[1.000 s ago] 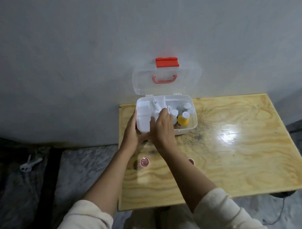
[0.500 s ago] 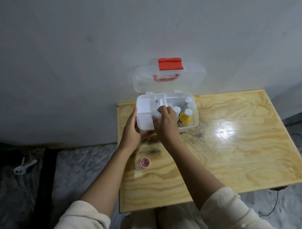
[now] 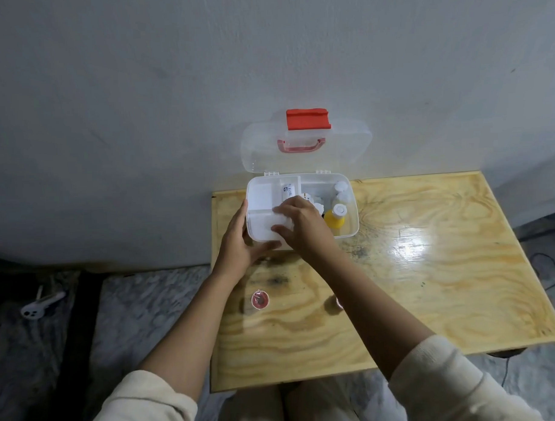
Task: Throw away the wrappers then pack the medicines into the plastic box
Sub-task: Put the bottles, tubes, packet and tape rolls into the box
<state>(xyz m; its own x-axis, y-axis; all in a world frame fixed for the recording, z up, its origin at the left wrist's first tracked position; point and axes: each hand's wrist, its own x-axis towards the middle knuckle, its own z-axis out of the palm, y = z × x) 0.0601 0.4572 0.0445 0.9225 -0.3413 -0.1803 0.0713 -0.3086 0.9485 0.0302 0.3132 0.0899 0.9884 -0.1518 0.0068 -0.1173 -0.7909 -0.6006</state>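
Plastic box (image 3: 349, 230) is parked at the far-left corner of the wooden table (image 3: 429, 283), right up against the grey wall (image 3: 171, 88), with its clear lid (image 3: 261, 148) flipped up and leaned back. A red latch (image 3: 307, 118) is seen at 12 o'clock on the lid, and a pinkish handle (image 3: 300, 145) just under it.

Inside the box, a white divided tray (image 3: 261, 195) fills the 9 o'clock side. A yellow bottle (image 3: 334, 219) with a white cap is stood at about 3 o'clock, with two more white-capped bottles (image 3: 343, 191) lined up behind it toward 1 o'clock. A white labelled bottle (image 3: 288, 191) is laid near 12 o'clock.

On the table nearer the person, a small pink round pot (image 3: 260, 299) is sat at roughly 7 o'clock from the box, well apart from it. Another small pinkish thing is mostly hidden by the right forearm, so it can't be identified.

Left hand (image 3: 239, 246) is pressed flat against the box's 8 o'clock corner, fingers spread, thumb along the front wall. Right hand (image 3: 305, 226) is reached over the front rim into the middle of the box, fingers closed around a small white item (image 3: 281, 221) that's too washed out to name. Off the table at 9 o'clock, a white gadget (image 3: 42, 305) is lying on the dark floor.
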